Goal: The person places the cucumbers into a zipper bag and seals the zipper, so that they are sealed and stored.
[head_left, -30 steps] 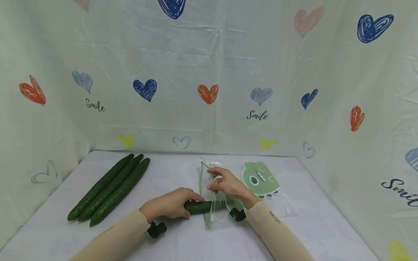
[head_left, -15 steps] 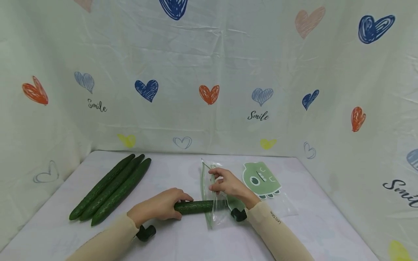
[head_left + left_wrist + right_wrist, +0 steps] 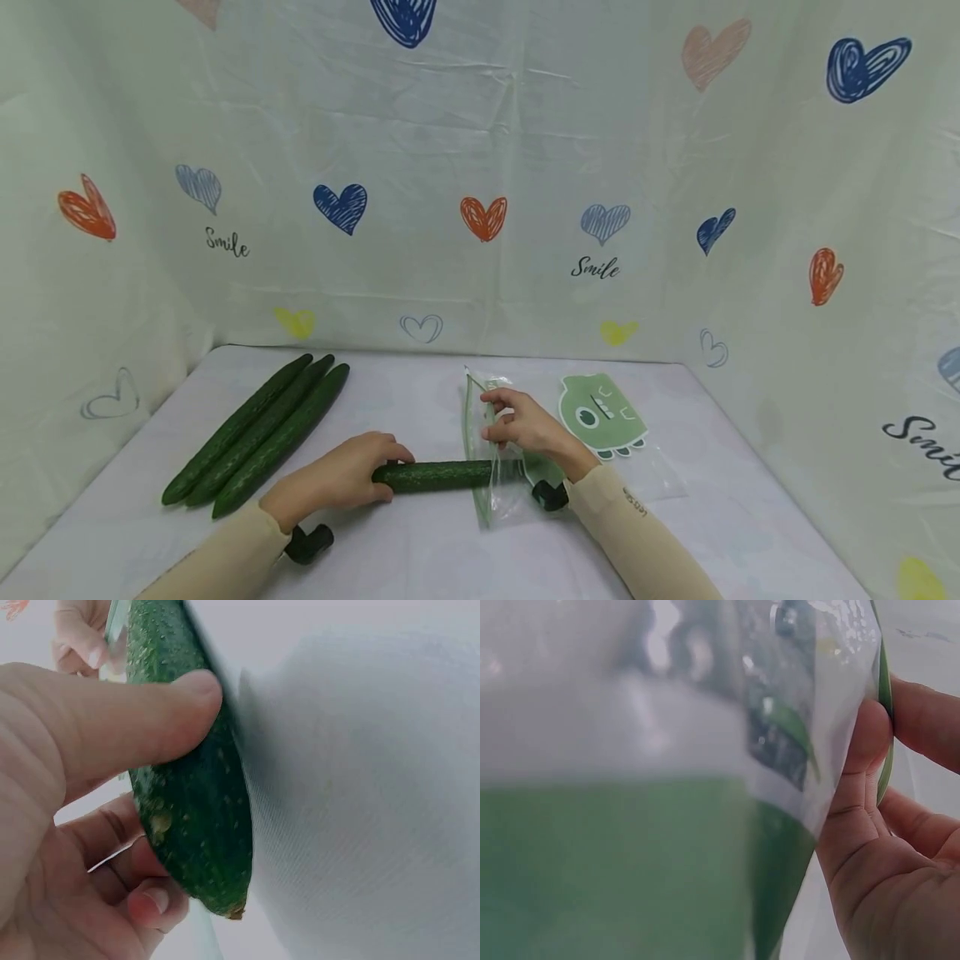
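Observation:
A dark green cucumber point(image 3: 442, 476) lies crosswise, its right end inside the mouth of a clear zip bag point(image 3: 480, 500). My left hand point(image 3: 341, 475) holds its left end; in the left wrist view the thumb point(image 3: 169, 712) lies across the cucumber point(image 3: 191, 795) and the fingers curl beneath, near its stem tip. My right hand point(image 3: 528, 427) pinches the upper edge of the bag's opening. In the right wrist view, thumb and forefinger of the right hand point(image 3: 889, 802) grip the bag's green-edged rim. A green cartoon print covers part of the bag point(image 3: 615, 870).
Three more cucumbers point(image 3: 255, 442) lie side by side at the left of the white table point(image 3: 420, 558). The bag's printed face point(image 3: 603, 414) spreads flat to the right. A white cloth with printed hearts point(image 3: 405, 275) hangs behind and on both sides.
My left hand has moved left along with the cucumber, so more of it shows outside the bag. The right hand keeps its pinch on the bag's edge, nearly still.

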Demonstrator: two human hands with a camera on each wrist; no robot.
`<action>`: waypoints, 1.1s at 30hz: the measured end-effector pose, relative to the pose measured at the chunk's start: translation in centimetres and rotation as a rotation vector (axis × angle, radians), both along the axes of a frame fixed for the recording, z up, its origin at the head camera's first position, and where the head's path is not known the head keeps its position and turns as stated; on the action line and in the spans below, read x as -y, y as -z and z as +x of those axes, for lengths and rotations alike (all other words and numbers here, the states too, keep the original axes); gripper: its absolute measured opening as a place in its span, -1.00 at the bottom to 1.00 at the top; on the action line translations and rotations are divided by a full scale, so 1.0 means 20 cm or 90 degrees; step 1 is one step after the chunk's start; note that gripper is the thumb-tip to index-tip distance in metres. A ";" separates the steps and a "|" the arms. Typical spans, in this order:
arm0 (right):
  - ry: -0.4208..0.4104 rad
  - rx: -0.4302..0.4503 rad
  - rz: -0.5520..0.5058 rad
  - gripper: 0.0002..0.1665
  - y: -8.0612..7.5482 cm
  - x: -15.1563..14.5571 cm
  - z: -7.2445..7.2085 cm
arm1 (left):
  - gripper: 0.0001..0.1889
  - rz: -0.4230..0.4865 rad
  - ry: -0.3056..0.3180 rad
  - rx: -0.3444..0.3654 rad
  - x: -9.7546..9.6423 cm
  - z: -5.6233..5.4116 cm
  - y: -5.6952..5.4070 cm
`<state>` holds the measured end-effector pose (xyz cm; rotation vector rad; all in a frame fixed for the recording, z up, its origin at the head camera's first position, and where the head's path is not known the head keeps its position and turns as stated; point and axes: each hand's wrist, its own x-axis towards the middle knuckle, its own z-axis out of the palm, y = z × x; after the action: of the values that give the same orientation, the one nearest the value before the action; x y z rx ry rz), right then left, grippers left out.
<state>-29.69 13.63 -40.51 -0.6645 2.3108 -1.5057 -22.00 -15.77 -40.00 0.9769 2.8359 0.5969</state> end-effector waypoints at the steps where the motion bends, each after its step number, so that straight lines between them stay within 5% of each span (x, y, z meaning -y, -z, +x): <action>1: 0.000 0.001 -0.002 -0.31 0.00 0.00 0.00 | -0.56 -0.002 0.001 -0.008 0.00 0.00 0.00; 8: 0.005 0.003 0.003 -0.32 0.00 0.00 0.00 | -0.61 0.008 0.027 -0.048 -0.07 0.00 0.01; 25: 0.028 -0.008 -0.001 -0.32 -0.03 0.01 0.01 | -0.65 0.082 0.053 -0.004 -0.41 -0.09 0.07; 33: 0.024 0.001 -0.014 -0.31 -0.03 0.00 0.00 | -0.64 0.118 0.032 0.060 -0.44 -0.08 0.09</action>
<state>-29.68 13.62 -39.94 -0.6280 2.3221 -1.5497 -23.60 -6.89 -41.72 1.0138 2.7036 0.8890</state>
